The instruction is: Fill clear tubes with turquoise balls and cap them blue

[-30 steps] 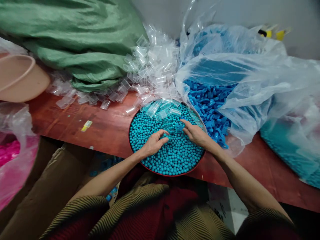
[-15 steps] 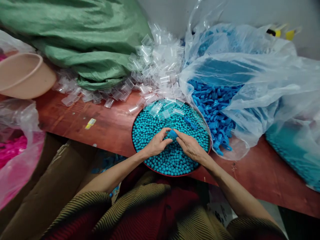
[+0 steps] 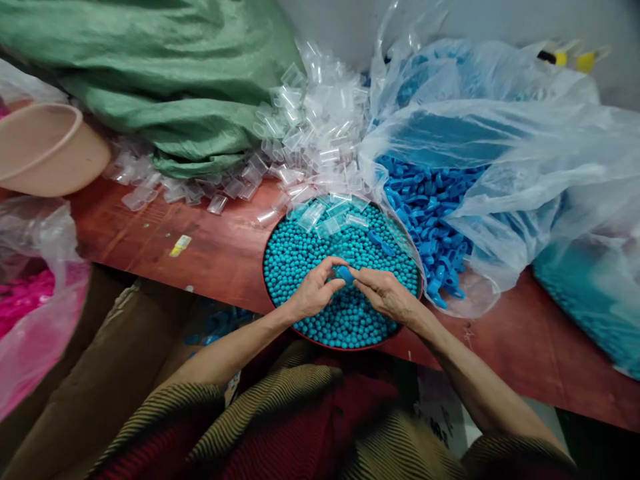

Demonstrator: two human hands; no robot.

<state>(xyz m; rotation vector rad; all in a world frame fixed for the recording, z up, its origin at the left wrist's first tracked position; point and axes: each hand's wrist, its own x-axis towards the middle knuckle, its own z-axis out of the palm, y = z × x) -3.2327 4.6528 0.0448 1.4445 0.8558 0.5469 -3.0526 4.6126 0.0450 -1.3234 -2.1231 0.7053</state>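
Fingers of the left hand (image 3: pixel 313 292) pinched a blue piece (image 3: pixel 344 273) above the turquoise beads (image 3: pixel 345 331) while those of the right hand (image 3: pixel 387 292) touched it, grip unclear, so a slack pinch risked dropping it there.

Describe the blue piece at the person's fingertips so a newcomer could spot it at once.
On the red table, find the round tray full of teal beads. Above the beads, the left hand and right hand meet at one small blue piece. Unlike the loose blue pieces on the beads and the blue heap by the clear bag, this one is held up.
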